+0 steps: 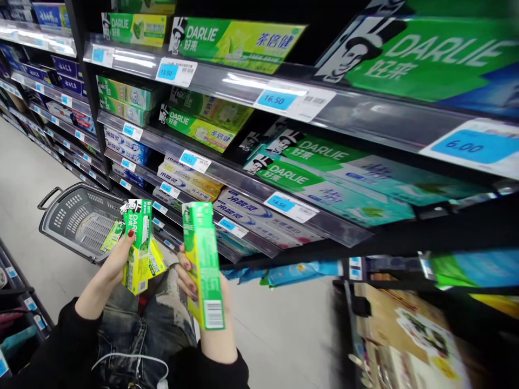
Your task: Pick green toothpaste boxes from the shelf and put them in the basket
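Note:
My left hand (118,254) is closed around a green and yellow Darlie toothpaste box (138,237), held upright. A second, yellow box (157,260) shows at an angle behind it; I cannot tell whether the same hand grips it. My right hand (187,273) holds another green and yellow toothpaste box (205,265), its barcode end low and facing me. The fingers wrap round its left side and the palm lies behind it. Beyond the left hand, a grey shopping basket (67,237) stands on the floor with a green and yellow box (112,236) inside.
Shelves (227,75) of toothpaste boxes with blue price tags (286,207) run along the front and right. Blue packets (300,273) hang out at the lowest edge. A brown display (409,335) stands at lower right. Another shelf (24,302) borders the left, beside the pale floor (279,329).

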Action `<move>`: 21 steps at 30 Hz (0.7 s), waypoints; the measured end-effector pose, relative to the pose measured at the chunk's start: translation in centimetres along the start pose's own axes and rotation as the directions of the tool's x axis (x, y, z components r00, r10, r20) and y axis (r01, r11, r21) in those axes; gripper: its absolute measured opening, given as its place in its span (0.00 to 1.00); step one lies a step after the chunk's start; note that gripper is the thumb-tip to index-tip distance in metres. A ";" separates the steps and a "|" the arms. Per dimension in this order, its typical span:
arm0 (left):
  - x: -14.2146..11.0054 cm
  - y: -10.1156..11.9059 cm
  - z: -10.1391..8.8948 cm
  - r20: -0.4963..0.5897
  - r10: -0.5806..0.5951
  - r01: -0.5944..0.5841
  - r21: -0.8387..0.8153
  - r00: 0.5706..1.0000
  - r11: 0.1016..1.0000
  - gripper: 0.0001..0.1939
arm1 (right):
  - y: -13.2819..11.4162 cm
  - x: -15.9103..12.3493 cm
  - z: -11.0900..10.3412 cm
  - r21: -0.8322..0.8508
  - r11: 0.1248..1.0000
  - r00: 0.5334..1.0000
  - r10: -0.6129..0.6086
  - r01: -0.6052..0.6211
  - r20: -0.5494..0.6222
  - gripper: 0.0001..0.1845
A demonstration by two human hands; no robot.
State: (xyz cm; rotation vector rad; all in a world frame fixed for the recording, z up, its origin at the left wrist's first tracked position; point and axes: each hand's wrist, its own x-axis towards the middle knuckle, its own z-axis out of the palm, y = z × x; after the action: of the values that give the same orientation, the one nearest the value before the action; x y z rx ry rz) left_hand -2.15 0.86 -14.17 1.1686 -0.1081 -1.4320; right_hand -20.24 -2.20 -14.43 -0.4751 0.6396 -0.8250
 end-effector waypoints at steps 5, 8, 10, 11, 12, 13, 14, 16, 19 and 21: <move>-0.3 0.5 0.1 -0.035 -0.072 0.069 -0.070 0.997 0.995 0.16 | 0.5 0.8 -0.5 0.111 0.991 0.994 -0.085 0.076 0.073 0.17; -0.4 0.7 -0.2 -0.043 -0.099 0.093 -0.115 0.994 0.989 0.15 | 0.2 0.7 0.1 -0.010 0.986 0.985 -0.168 0.168 -0.033 0.20; -0.5 0.8 -0.5 -0.024 -0.088 0.084 -0.156 0.996 0.984 0.18 | -0.2 0.4 0.5 -0.256 0.932 0.932 -0.309 0.257 -0.190 0.23; -0.6 0.8 -0.5 -0.001 -0.080 0.078 -0.169 0.997 0.982 0.22 | -0.4 0.2 0.7 -0.417 0.864 0.876 -0.408 0.281 -0.255 0.25; -0.6 0.9 -0.6 0.032 -0.067 0.072 -0.172 0.997 0.982 0.27 | -0.6 0.1 0.8 -0.574 0.770 0.815 -0.506 0.279 -0.283 0.27; -0.7 0.9 -0.7 0.071 -0.049 0.060 -0.167 0.996 0.984 0.31 | -0.8 -0.1 0.9 -0.707 0.661 0.762 -0.585 0.252 -0.276 0.28; -0.7 0.9 -0.7 0.112 -0.024 0.041 -0.157 0.993 0.987 0.32 | -1.0 -0.3 1.0 -0.807 0.554 0.727 -0.638 0.205 -0.253 0.30; -0.8 0.9 -0.8 0.185 0.024 0.000 -0.132 0.982 0.991 0.32 | -1.3 -0.5 1.2 -0.922 0.378 0.706 -0.675 0.084 -0.212 0.32; -0.8 0.6 -1.0 0.260 0.047 -0.024 -0.094 0.964 0.995 0.31 | -1.5 -0.7 2.0 -0.978 0.209 0.723 -0.671 -0.027 -0.163 0.34; -0.6 0.3 -1.2 0.316 0.042 -0.022 -0.068 0.948 0.997 0.31 | -1.5 -0.6 2.5 -0.987 0.159 0.779 -0.617 -0.013 -0.110 0.33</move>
State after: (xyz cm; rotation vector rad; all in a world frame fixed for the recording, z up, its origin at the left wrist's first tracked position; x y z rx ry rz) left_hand -1.24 1.95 -14.22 0.8727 -0.3030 -1.5743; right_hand -19.58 -2.22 -11.53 -1.6941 1.6549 -0.8711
